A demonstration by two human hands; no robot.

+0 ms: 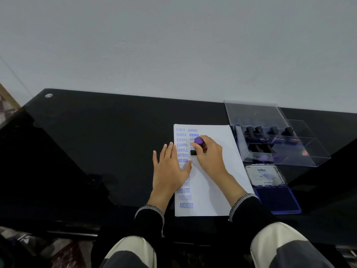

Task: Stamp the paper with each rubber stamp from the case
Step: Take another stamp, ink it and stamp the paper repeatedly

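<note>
Right hand (207, 154): gripped the purple-topped stamp (198, 144), base down on the paper (212, 171).
Left hand (170, 167): fingers spread flat, pressing the paper's left edge.

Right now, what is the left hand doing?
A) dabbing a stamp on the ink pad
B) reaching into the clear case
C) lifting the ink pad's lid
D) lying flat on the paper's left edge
D: the left hand lies with straight fingers across the left edge of the paper, while the right hand grips the purple-topped stamp on the sheet.
</note>
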